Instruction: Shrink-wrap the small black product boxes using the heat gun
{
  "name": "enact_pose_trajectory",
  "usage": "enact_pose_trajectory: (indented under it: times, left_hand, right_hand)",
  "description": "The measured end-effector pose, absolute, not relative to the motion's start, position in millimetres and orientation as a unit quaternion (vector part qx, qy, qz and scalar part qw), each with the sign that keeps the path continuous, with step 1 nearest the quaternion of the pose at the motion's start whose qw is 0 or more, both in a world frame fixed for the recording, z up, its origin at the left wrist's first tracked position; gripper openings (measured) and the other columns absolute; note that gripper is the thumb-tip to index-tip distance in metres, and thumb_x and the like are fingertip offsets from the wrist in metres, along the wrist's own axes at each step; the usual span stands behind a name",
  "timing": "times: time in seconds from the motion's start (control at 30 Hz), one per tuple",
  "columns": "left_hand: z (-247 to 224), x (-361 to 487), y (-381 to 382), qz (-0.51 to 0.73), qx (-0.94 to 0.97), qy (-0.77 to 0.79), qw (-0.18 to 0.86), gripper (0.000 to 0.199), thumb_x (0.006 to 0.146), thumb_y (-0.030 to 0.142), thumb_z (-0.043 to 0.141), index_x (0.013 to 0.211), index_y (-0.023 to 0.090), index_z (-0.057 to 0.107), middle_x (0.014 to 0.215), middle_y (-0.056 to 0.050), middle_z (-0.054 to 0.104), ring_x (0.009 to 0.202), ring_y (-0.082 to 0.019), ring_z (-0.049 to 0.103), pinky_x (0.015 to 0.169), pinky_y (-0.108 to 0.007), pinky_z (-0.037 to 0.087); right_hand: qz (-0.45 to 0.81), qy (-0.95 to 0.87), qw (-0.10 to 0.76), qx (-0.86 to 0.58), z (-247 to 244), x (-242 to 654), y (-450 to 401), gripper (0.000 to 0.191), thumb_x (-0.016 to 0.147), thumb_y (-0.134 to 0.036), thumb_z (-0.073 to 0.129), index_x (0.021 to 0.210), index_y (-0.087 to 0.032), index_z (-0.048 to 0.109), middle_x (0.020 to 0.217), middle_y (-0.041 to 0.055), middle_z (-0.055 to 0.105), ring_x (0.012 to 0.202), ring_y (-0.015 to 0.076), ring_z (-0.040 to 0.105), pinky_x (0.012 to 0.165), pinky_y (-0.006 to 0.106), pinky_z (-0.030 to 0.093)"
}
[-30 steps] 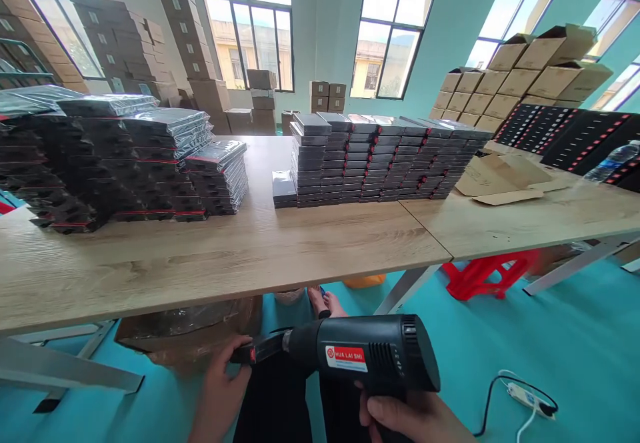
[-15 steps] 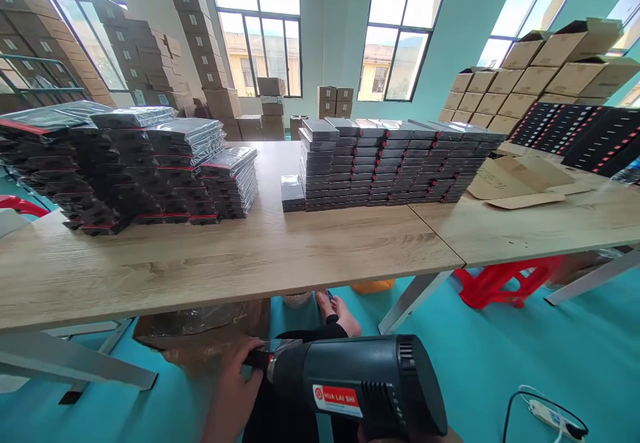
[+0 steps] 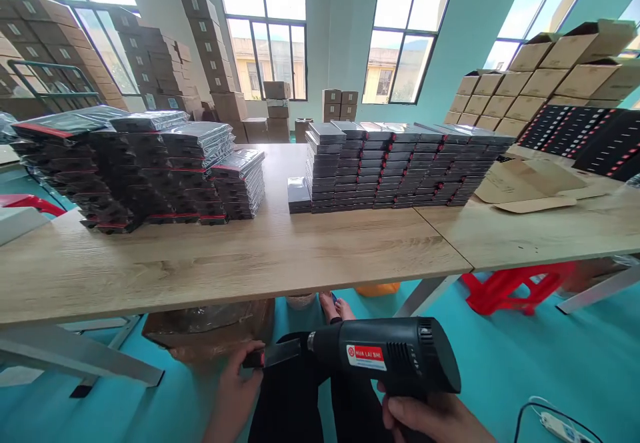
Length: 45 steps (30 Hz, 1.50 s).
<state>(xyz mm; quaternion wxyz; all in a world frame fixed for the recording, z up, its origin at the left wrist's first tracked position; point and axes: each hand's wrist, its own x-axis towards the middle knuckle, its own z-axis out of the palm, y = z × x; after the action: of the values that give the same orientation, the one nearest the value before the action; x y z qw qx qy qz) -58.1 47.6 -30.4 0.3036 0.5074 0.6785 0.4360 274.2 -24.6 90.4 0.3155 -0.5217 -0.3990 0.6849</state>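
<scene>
My right hand [image 3: 435,417] is wrapped round the handle of a black heat gun [image 3: 417,344] with a red and white label on its side. The gun's metal nozzle points left, just short of a small flat black box [image 3: 281,353] above my lap. My left hand [image 3: 239,383] pinches that box by its left end, where a bit of red shows. The box's top looks glossy; whether film covers all of it I cannot tell.
Film-wrapped black boxes [image 3: 175,169] are piled on the left of the wooden table [image 3: 280,256]. Neat rows of similar boxes [image 3: 380,176] stand at its middle. Flattened cardboard [image 3: 525,183] lies farther right. Below are a red stool [image 3: 520,289] and a power strip [image 3: 563,426].
The heat gun has moved right and slightly up, uncovering more of the black box. My right hand on the handle has come into view. The whole view has shifted slightly.
</scene>
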Motion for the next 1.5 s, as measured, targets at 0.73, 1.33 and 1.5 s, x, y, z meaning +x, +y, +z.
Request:
enact_pose_trajectory:
  times: [0.73,1.33,1.5]
  left_hand:
    - [-30.1,-58.2,47.1,0.494,0.374,0.654,0.434,0.029,0.063,0.031,0.054,0.085,0.022,0.071,0.074,-0.001,0.072,0.079,-0.027,0.068,0.065,-0.035,0.053]
    - [-19.0,-43.5,45.4,0.567,0.135,0.53,0.615,0.046,0.077,0.058,0.06,0.101,0.02,0.066,0.064,0.002,0.065,0.053,-0.017,0.06,0.046,-0.029,0.044]
    - [-26.1,-41.2,47.3,0.581,0.122,0.532,0.604,0.048,0.083,0.059,0.056,0.11,0.021,0.066,0.08,-0.004,0.074,0.075,-0.026,0.071,0.062,-0.035,0.055]
  right_hand:
    - [0.757,-0.333,0.34,-0.448,118.1,262.7,-17.3,0.059,0.066,-0.059,0.08,0.103,-0.015,0.066,0.084,0.004,0.066,0.066,0.0158,0.061,0.06,0.029,0.045]
    - [0.626,-0.443,0.369,-0.525,68.0,211.5,104.6,0.042,0.097,-0.047,0.044,0.096,-0.016,0.073,0.096,0.0013,0.071,0.112,0.0297,0.064,0.092,0.043,0.052]
    - [0.618,-0.444,0.388,-0.52,47.6,200.5,108.6,0.05,0.091,-0.054,0.041,0.082,-0.019,0.076,0.087,-0.0025,0.071,0.117,0.0305,0.062,0.089,0.038,0.049]
